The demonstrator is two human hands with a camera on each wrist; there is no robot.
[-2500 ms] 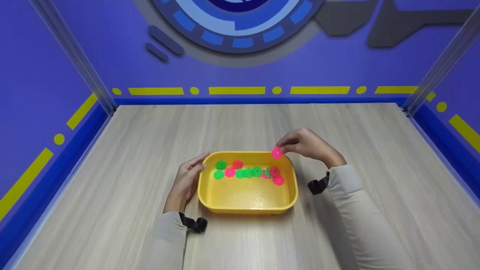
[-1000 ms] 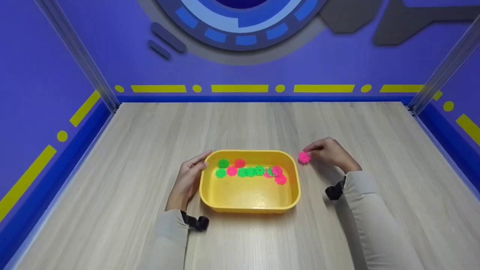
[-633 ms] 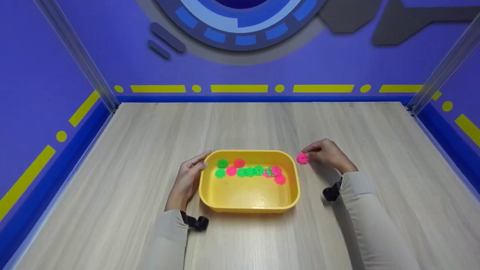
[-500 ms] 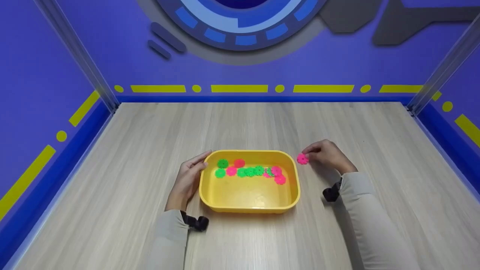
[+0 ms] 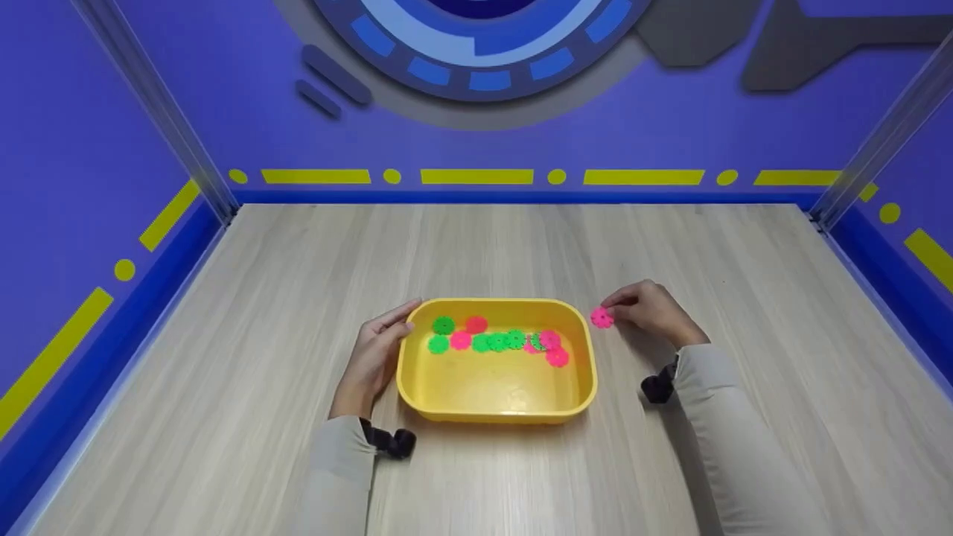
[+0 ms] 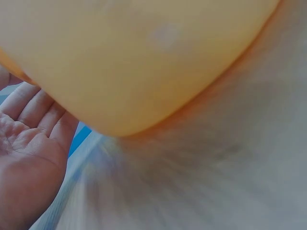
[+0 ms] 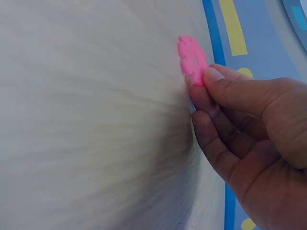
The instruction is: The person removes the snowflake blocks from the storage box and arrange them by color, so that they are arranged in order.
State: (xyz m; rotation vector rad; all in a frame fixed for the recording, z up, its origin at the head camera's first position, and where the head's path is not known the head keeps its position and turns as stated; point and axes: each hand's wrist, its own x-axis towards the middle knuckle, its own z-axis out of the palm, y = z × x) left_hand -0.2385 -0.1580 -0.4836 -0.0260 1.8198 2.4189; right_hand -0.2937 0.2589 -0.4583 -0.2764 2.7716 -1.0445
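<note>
A yellow plastic tub (image 5: 484, 391) stands on the table, holding several pink and green notched discs. My left hand (image 5: 370, 357) grips its left side near the far corner, the thumb at the rim and the fingers along the outer wall. In the left wrist view the tub's outside fills the top, with the palm of the left hand (image 6: 33, 148) beside it. Just right of the tub, my right hand (image 5: 651, 309) pinches a pink snowflake disc (image 5: 602, 318) between thumb and fingertips. The right wrist view shows that pink disc (image 7: 192, 60) with its slotted edge, close to the table top.
The wood-grain table (image 5: 476, 246) is enclosed by blue panels (image 5: 476, 149) at the back and both sides. Inside the tub, green discs (image 5: 497, 342) overlap in a row along the far part, and pink discs (image 5: 557, 357) cluster at the right end.
The right hand has carried the pink disc from above the tub's far right corner to the right, outside the tub, and lower. Lately it has barely moved. The left hand stays at the tub.
</note>
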